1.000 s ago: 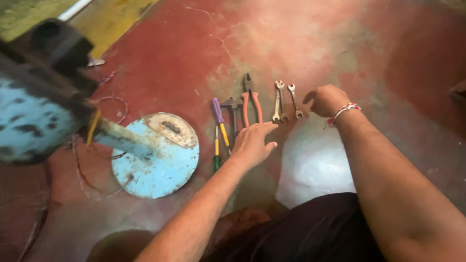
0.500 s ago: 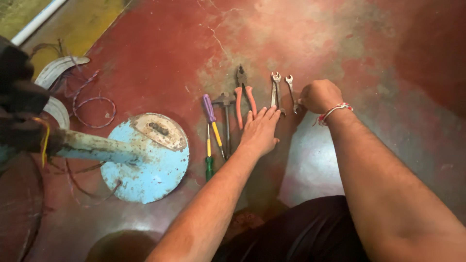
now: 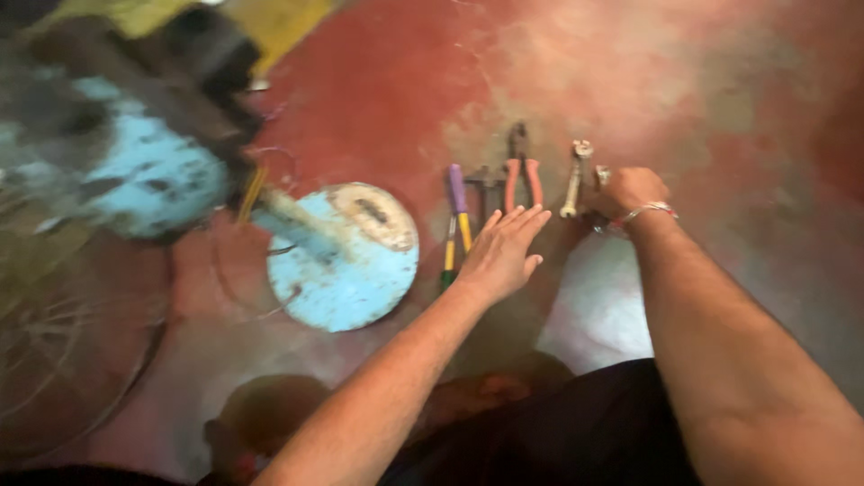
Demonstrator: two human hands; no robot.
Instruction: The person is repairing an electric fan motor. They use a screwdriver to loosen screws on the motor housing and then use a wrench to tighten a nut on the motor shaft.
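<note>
A row of hand tools lies on the red floor: a purple-and-yellow screwdriver [image 3: 459, 209], a green-and-yellow one [image 3: 447, 261], a small dark tool [image 3: 486, 180], orange-handled pliers [image 3: 520, 171] and a metal wrench [image 3: 573, 180]. My left hand [image 3: 499, 252] is open and flat, its fingertips at the pliers' handles. Over the lower end of a second wrench [image 3: 601, 174] my right hand [image 3: 625, 191], with a bracelet at the wrist, is curled into a fist. The frame is blurred by motion.
A round light-blue stand base [image 3: 346, 265] with a pole lies left of the tools. A worn blue motor housing [image 3: 135, 175] fills the upper left, with wires [image 3: 256, 193] hanging from it. A wire guard [image 3: 54, 351] lies at the lower left. My dark-clothed lap [image 3: 558, 432] is below.
The view swung, bringing the blue motor housing back into the upper left. My left hand slid forward to the pliers' handles. My right hand closed lower over the second wrench.
</note>
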